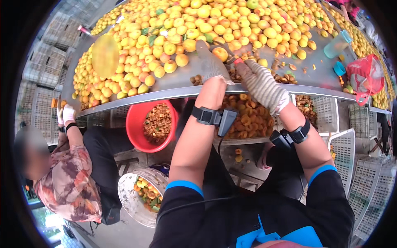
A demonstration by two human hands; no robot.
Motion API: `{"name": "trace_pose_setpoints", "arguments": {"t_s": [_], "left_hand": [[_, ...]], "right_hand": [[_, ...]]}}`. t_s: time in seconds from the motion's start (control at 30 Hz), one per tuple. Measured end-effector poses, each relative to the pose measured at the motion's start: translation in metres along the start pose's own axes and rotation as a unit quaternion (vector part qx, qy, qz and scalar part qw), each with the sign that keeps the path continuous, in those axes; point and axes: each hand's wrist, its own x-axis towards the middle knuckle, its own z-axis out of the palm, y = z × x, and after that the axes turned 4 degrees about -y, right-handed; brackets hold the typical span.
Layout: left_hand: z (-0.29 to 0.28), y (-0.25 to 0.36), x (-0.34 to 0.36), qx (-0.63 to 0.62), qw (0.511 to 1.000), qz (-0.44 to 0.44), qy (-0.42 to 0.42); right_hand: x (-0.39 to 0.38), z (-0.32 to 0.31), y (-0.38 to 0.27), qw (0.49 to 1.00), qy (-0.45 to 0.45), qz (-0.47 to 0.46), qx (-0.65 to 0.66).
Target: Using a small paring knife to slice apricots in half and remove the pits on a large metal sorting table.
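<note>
At the near edge of the sloping metal table, my left hand, in a grey glove, holds a yellow-orange apricot. My right hand, in a striped knit glove, grips a red-handled tool just beside the fruit; its working end is too small to make out. A large pile of whole apricots lies above my hands, with small brown pits along the edge. Below, between my arms, a crate holds apricot halves.
A co-worker sits at my left, gloved hands at the table. A red bucket of pits and a white bucket of fruit stand below. Plastic crates surround us. A blue bottle and red bag lie at the right.
</note>
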Motion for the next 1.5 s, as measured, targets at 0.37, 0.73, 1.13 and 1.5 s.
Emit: {"name": "trace_pose_setpoints", "arguments": {"t_s": [0.37, 0.73, 1.13, 1.5], "left_hand": [[-0.007, 0.011, 0.0, 0.035, 0.999, -0.006, -0.024], [-0.018, 0.017, -0.013, 0.028, 0.995, -0.067, -0.066], [0.016, -0.008, -0.014, 0.323, 0.932, 0.02, -0.165], [0.011, 0.005, -0.018, 0.17, 0.971, -0.112, -0.123]], "right_hand": [[0.004, 0.016, -0.026, 0.976, 0.054, 0.026, -0.21], [-0.017, 0.014, -0.039, 0.965, -0.01, 0.052, -0.255], [0.009, -0.02, -0.027, 0.969, 0.067, 0.039, -0.233], [0.0, 0.004, -0.028, 0.958, 0.073, 0.045, -0.275]]}}
